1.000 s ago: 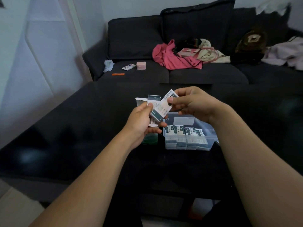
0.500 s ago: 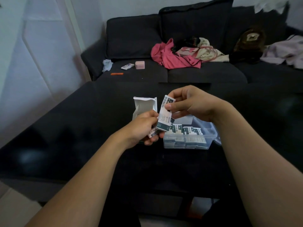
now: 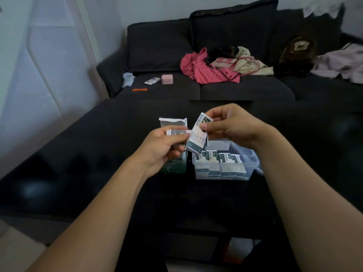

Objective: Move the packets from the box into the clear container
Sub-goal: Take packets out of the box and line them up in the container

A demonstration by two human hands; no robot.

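A white and green box (image 3: 172, 124) stands upright on the black table (image 3: 82, 158), its top flap open. My left hand (image 3: 161, 150) is in front of it, shut on a small stack of packets (image 3: 176, 132). My right hand (image 3: 231, 126) pinches one white and dark packet (image 3: 197, 137), tilted, just above the left end of the clear container (image 3: 224, 173). That container sits to the right of the box and holds several rows of the same packets (image 3: 222, 157).
A dark sofa (image 3: 206, 46) stands behind the table, with pink and beige clothes (image 3: 208, 69), a brown bag (image 3: 298, 48), a small pink case (image 3: 167, 79) and a white packet (image 3: 152, 81) on it. A pale wall is on the left.
My right hand pulled one packet off the stack and carried it down and right toward the container. My left hand lowered with the rest, uncovering the box's open top.
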